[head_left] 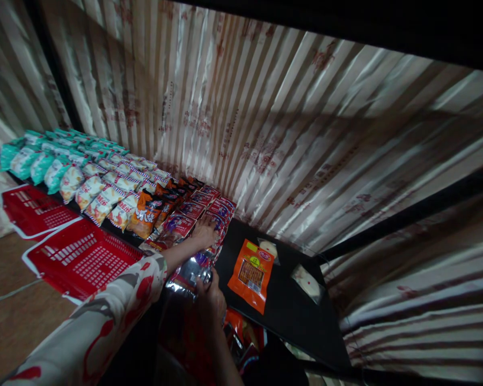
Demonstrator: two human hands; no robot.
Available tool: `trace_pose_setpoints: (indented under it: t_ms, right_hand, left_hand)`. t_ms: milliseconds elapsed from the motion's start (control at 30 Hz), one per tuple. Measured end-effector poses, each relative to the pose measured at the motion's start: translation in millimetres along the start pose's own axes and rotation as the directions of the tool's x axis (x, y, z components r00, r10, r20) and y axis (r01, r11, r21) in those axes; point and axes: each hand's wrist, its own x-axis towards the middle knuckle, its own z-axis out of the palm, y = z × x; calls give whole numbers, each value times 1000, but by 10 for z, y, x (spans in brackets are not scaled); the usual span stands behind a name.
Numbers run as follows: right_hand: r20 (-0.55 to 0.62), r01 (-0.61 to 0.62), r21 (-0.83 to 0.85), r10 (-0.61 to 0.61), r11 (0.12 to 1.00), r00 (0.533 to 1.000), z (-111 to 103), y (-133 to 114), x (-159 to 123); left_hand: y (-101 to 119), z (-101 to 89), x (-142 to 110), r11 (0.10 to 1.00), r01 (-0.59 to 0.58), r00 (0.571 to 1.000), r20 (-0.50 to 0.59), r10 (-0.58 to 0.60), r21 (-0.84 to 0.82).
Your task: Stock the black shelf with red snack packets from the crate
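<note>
My left hand (205, 231) lies with fingers stretched out on a block of red and purple snack packets (219, 208) laid in rows on the black shelf (290, 300). Just below it, my right hand (212, 300) grips the edge of a shiny snack packet (187, 274) with a silver end. That packet reaches over the shelf's front edge, close under my left forearm. To the right of my hands, an orange snack bag (251, 273) with a see-through window rests flat on the shelf.
Orange bags (145, 214), white bags (104, 203) and teal bags (44, 167) stand in rows to the left. Red baskets (86, 254) sit below. Two clear-wrapped pale items (308, 282) lie at the right. Pleated curtain (265, 134) backs the shelf; a dark bar (410, 212) slants across the right.
</note>
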Motion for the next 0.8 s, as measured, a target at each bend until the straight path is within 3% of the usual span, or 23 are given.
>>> trace_pose_setpoints:
  t_ms: [333,467,633,800]
  right_hand:
    - [-33,35,-85,-38,996,999,-64,-49,-118]
    - [41,-25,-70,28,997,999,-126,-103,-129]
    - [104,-46,-55,52,997,993,-164,-79,-127]
    - [125,-26,87,15,996,992,-147,10,-162]
  left_hand:
    - [43,-70,-106,999,-32,999,-21,32,19]
    - [120,-144,-290,998,-52,991,-122,48,-24]
    - [237,-176,-921,976,-155,960,-257,112,-154]
    - [177,-50,-1666,947,-271,936,-278,218,-169]
